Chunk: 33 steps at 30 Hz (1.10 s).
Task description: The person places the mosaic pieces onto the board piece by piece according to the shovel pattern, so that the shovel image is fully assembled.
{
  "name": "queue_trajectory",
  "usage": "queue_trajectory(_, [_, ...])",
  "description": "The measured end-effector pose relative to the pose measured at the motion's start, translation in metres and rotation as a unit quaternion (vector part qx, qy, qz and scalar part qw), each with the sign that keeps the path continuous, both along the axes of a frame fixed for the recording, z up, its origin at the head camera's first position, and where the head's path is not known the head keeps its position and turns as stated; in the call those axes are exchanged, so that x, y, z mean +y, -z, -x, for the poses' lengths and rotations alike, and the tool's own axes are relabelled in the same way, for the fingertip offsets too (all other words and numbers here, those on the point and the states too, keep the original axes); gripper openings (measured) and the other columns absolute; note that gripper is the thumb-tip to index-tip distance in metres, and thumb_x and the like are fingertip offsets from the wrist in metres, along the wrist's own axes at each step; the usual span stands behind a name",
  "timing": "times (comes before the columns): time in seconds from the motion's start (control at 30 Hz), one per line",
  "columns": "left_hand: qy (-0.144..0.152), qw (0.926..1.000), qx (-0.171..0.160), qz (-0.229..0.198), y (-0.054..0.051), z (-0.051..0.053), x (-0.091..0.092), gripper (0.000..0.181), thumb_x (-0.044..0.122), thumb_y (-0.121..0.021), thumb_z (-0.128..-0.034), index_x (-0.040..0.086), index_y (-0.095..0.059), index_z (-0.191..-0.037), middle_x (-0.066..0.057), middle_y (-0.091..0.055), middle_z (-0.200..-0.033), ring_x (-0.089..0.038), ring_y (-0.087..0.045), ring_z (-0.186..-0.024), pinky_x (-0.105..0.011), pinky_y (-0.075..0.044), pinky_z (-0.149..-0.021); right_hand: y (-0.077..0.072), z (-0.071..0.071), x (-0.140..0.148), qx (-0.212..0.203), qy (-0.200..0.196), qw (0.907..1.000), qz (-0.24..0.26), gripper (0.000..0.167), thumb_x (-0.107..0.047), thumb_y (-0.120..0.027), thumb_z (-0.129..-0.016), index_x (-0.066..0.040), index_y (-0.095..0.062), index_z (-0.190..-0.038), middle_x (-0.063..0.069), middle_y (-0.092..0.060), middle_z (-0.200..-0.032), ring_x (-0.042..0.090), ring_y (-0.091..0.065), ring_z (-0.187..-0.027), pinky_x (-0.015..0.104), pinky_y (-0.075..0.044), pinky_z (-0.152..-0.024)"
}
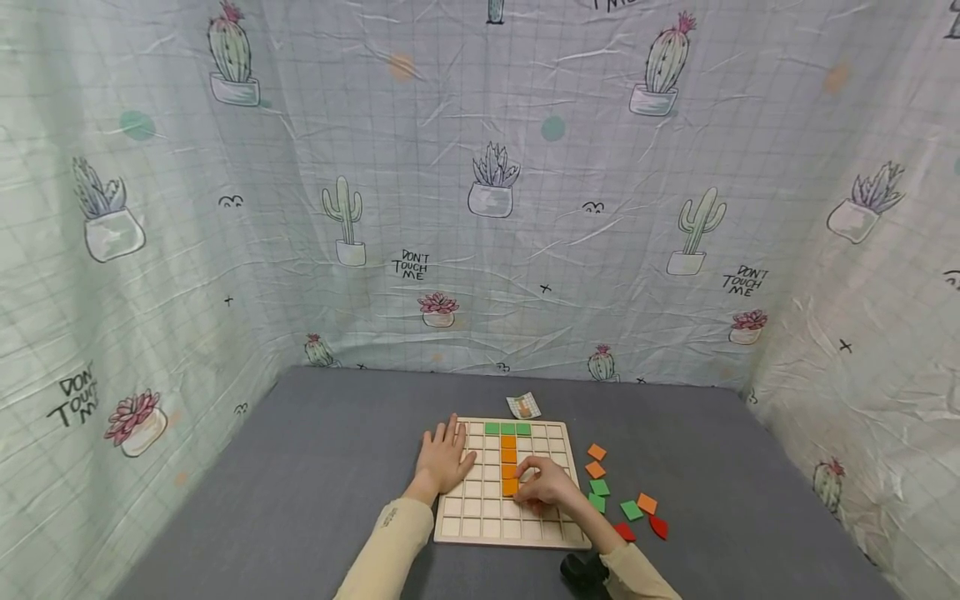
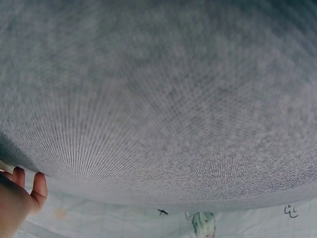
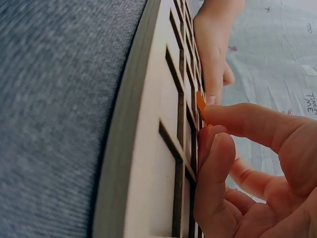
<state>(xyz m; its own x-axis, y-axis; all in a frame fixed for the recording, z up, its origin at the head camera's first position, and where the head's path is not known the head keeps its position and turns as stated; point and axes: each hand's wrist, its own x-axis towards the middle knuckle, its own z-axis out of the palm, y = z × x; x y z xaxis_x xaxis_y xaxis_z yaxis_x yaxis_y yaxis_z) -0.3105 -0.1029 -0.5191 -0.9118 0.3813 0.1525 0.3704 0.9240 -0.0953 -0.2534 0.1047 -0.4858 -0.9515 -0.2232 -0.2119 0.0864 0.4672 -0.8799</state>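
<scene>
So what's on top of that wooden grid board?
Three green tiles across the top row, four orange tiles below the middle one. The left hand and right hand cover parts; what's underneath can't be seen.

Head camera faces forward and down across the bench [image 1: 330, 475] to its far edge. Left wrist: low, inverted. Right wrist: close, sideways, sharing the board [image 3: 148, 198] with head view.

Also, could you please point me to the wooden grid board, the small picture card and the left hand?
Wooden grid board [image 1: 491, 506]: head view, on a bare lower square.
Small picture card [image 1: 523, 406]: head view, on its middle.
Left hand [image 1: 442, 462]: head view, on the back of the hand.
</scene>
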Motion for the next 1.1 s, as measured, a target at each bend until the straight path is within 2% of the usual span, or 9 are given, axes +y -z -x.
queue_trajectory(0.23, [-0.002, 0.9999, 0.01, 0.004, -0.0001, -0.001, -0.0021, 0.06, 0.048, -0.028, -0.0933, 0.007, -0.033, -0.138, -0.014, -0.028, -0.145, -0.031, -0.036, -0.126, -0.05, -0.03, -0.093, 0.0034, 0.0014, -0.0014, 0.004, 0.007, 1.0, -0.006, 0.028, 0.003, -0.07, -0.067, 0.0, -0.056, -0.091, -0.001, -0.048, -0.054, 0.009, -0.041, -0.041, 0.021, -0.038, -0.041])
queue_trajectory(0.5, [0.0, 1.0, 0.004, 0.003, 0.0009, -0.0016, -0.0016, 0.06, 0.047, -0.028, -0.0937, 0.007, -0.033, -0.138, -0.014, -0.028, -0.145, -0.031, -0.035, -0.126, -0.05, -0.029, -0.093, 0.006, -0.0007, -0.0022, 0.013, 0.007, 0.9996, -0.024, 0.028, 0.003, -0.069, -0.066, -0.002, -0.056, -0.09, -0.001, -0.047, -0.053, 0.009, -0.041, -0.04, 0.02, -0.037, -0.04])
queue_trajectory(0.77, [-0.002, 0.9999, 0.006, 0.008, 0.001, -0.0029, 0.0001, 0.06, 0.048, -0.027, -0.0936, 0.008, -0.032, -0.138, -0.014, -0.027, -0.145, -0.03, -0.035, -0.126, -0.049, -0.03, -0.093, 0.0057, -0.0016, -0.0039, 0.007, 0.01, 0.9997, -0.021, 0.028, 0.005, -0.068, -0.066, -0.003, -0.054, -0.09, -0.002, -0.042, -0.053, 0.009, -0.038, -0.04, 0.02, -0.034, -0.039])
queue_trajectory(0.97, [0.001, 1.0, 0.005, 0.0, -0.0004, -0.0035, 0.0003, 0.06, 0.047, -0.028, -0.0939, 0.007, -0.032, -0.138, -0.014, -0.027, -0.145, -0.031, -0.035, -0.125, -0.049, -0.03, -0.092, 0.0054, 0.0001, -0.0014, 0.008, 0.008, 0.9997, -0.023, 0.028, 0.002, -0.07, -0.066, -0.002, -0.056, -0.09, -0.001, -0.047, -0.055, 0.009, -0.041, -0.042, 0.02, -0.037, -0.04])
queue_trajectory(1.1, [0.001, 1.0, 0.007, -0.001, -0.0019, -0.0037, 0.0, 0.059, 0.046, -0.029, -0.0939, 0.007, -0.033, -0.138, -0.015, -0.028, -0.145, -0.031, -0.035, -0.125, -0.049, -0.03, -0.091, 0.004, 0.0018, 0.0014, -0.002, 0.0, 1.0, -0.008, 0.027, 0.0, -0.07, -0.069, 0.0, -0.057, -0.093, 0.0, -0.051, -0.056, 0.009, -0.043, -0.042, 0.021, -0.04, -0.041])
